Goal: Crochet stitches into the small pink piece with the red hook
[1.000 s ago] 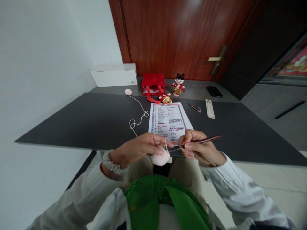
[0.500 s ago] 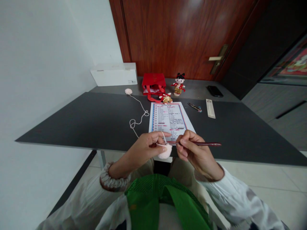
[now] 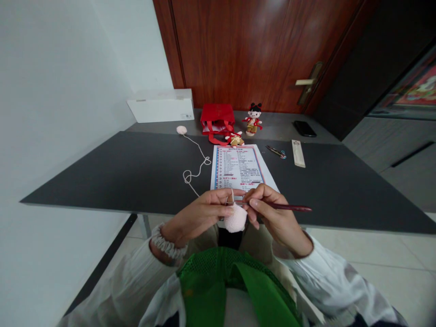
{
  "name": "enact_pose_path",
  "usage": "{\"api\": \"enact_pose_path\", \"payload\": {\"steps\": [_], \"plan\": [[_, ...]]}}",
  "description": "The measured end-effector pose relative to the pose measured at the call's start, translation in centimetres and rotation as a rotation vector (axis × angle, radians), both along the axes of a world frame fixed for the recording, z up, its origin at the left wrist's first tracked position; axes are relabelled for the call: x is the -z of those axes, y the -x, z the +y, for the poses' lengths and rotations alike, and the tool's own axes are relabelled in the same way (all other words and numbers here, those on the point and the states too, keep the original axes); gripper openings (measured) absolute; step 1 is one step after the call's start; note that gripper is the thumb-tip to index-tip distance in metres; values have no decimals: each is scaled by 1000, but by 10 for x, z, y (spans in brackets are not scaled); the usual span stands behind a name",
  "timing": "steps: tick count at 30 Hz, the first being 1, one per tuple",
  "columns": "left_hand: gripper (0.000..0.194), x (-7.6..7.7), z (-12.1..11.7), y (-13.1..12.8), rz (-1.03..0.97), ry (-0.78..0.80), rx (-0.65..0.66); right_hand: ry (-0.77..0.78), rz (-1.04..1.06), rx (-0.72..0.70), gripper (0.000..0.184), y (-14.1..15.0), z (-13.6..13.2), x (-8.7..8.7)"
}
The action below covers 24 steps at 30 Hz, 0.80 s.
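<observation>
Between thumb and fingers, my left hand (image 3: 208, 210) pinches the top of a small pale pink crochet piece (image 3: 235, 219), which hangs rounded below the fingertips. Pale yarn (image 3: 195, 175) loops over the left index finger and trails back across the table to a small yarn ball (image 3: 181, 130). My right hand (image 3: 270, 209) is closed around a crochet hook (image 3: 289, 207) with a dark red handle. Its thin metal end points left and meets the piece's upper edge; the tip is hidden among the stitches and fingers.
Under and beyond my hands lies a printed sheet (image 3: 238, 165). Behind it are a red bag (image 3: 217, 116), a crocheted doll body (image 3: 235, 139) and a standing doll (image 3: 253, 120). To the right are small scissors (image 3: 275, 151), a pale packet (image 3: 298, 153) and a phone (image 3: 304, 128). A white box (image 3: 161, 106) stands back left.
My right hand has moved left with the hook, closer to my left hand. The crochet piece has turned and hangs slightly lower, showing more of its side.
</observation>
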<state>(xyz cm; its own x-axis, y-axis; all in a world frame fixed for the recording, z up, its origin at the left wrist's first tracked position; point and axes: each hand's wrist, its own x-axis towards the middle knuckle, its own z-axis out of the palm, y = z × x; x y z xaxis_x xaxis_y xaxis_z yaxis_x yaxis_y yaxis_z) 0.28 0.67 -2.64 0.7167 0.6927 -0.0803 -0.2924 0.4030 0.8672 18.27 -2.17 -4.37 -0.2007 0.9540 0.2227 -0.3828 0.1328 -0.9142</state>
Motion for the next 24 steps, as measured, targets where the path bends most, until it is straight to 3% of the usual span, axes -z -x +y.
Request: {"api": "enact_pose_path", "payload": {"steps": [10, 16, 24], "plan": [[42, 10, -2, -3, -83, 96, -3, 70, 12, -62, 15, 3, -3, -12], [45, 12, -4, -3, -98, 54, -20, 117, -32, -150, 7, -1, -2, -15], [49, 18, -6, -1, -78, -12, -101, 62, -125, -200, 14, -7, -1, -20]]}}
